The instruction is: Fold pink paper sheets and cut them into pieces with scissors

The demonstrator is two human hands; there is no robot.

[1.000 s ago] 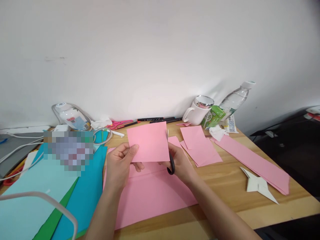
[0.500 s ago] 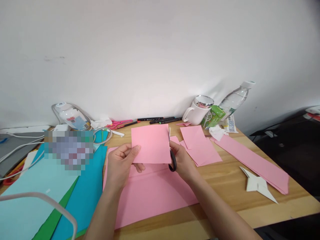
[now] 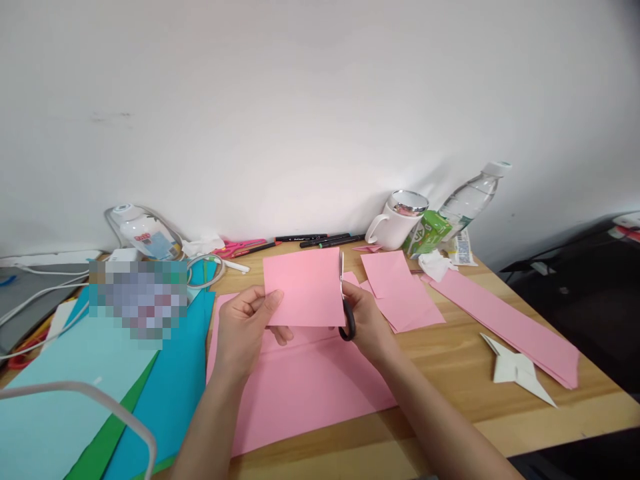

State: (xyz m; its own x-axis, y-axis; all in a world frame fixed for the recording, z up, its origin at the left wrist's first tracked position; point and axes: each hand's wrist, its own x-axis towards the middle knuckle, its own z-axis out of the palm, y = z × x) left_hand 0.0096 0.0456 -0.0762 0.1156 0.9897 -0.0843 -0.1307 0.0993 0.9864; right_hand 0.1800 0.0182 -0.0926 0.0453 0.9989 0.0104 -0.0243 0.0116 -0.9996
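My left hand [image 3: 250, 323] pinches the left edge of a pink paper sheet [image 3: 305, 287], thumb in front and fingers behind. In my right hand [image 3: 367, 323] are black-handled scissors [image 3: 349, 320], their blades pointing away from me along the sheet's right edge. Below both hands lies a large pink sheet [image 3: 310, 407] on the table. Smaller pink paper pieces [image 3: 410, 303] rest just right of the scissors. Some fingers of my right hand are hidden behind the paper and the scissor handle.
Long pink strips [image 3: 505, 327] and a folded white paper star [image 3: 515, 367] lie at the right. A white mug [image 3: 397, 223], green carton [image 3: 427, 233] and tilted water bottle [image 3: 473, 200] stand by the wall. Blue sheets [image 3: 170, 400] and a white cable [image 3: 100, 397] occupy the left.
The pink sheet, the scissors and both hands have shifted very slightly to the right. Both hands keep their grip.
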